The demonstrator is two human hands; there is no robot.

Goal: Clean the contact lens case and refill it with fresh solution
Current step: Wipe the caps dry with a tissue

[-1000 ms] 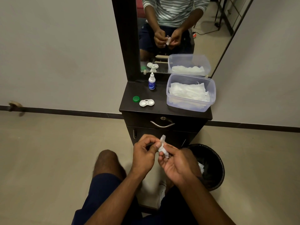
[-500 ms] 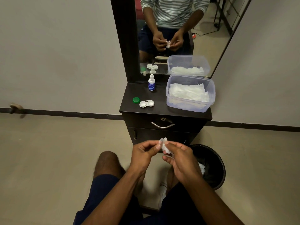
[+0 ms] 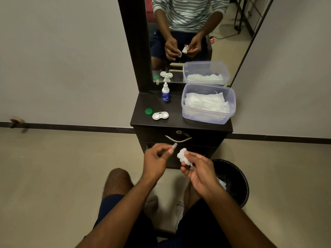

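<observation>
My left hand (image 3: pixel 156 159) pinches a small whitish lens-case cap (image 3: pixel 174 146) edge-on between thumb and fingers, in front of the dresser drawer. My right hand (image 3: pixel 198 168) holds a crumpled white tissue (image 3: pixel 183 156) a little to the right of the cap; the two are apart. On the dark dresser top (image 3: pixel 141 111) lies the white two-well lens case (image 3: pixel 160 115), open, with a green cap (image 3: pixel 148 111) to its left. A small solution bottle (image 3: pixel 165 92) with a blue label stands upright behind them by the mirror.
A clear plastic tub (image 3: pixel 208 103) of white tissues fills the right of the dresser top. A black waste bin (image 3: pixel 232 179) with used tissue in it stands on the floor under my right hand. The mirror (image 3: pixel 188 38) reflects my hands. My knees are below.
My hands were together, rubbing the tissue on the cap. Now they have drawn apart, the cap going left with my left hand and the tissue staying in my right.
</observation>
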